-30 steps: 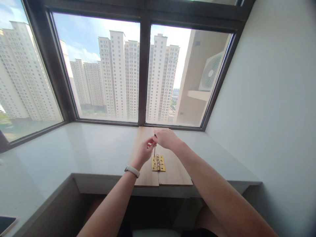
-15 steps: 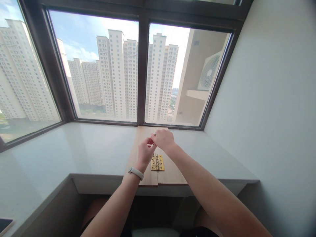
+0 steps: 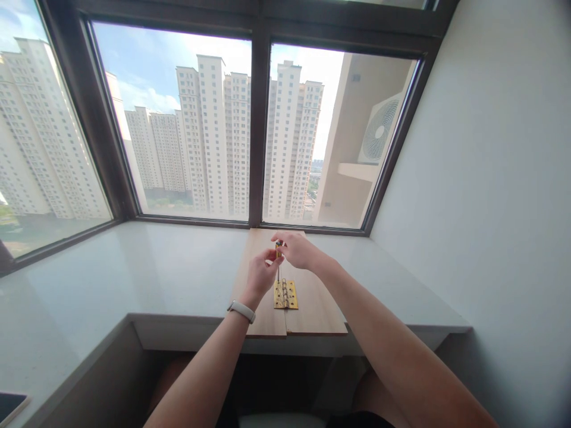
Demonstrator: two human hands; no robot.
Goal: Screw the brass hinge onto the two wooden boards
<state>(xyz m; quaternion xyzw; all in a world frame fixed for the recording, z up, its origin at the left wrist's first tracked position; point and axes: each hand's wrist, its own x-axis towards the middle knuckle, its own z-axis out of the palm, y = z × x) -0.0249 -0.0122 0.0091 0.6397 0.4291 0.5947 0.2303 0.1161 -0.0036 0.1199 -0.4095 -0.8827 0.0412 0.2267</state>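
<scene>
A screwdriver (image 3: 279, 251) with a yellow and black handle stands upright, its thin shaft reaching down to the upper left part of a brass hinge (image 3: 285, 295). My left hand (image 3: 263, 268) pinches the lower handle, and a pale band circles that wrist. From the right, my right hand (image 3: 295, 248) has its fingers closed around the handle's top. Opened flat, the hinge lies across the seam between a left wooden board (image 3: 256, 324) and a right wooden board (image 3: 319, 318). Several dark holes show in its leaves. I cannot make out whether a screw sits under the tip.
The boards lie on a white windowsill counter (image 3: 178, 267), reaching from its front edge back to the dark window frame (image 3: 256, 148). A white wall (image 3: 482, 178) rises on the right. A dark flat object (image 3: 11, 407) lies at the lower left corner.
My right hand's fingers have loosened and shifted on the handle, so more of the screwdriver shows. My left hand has moved slightly. The hinge and boards stay put.
</scene>
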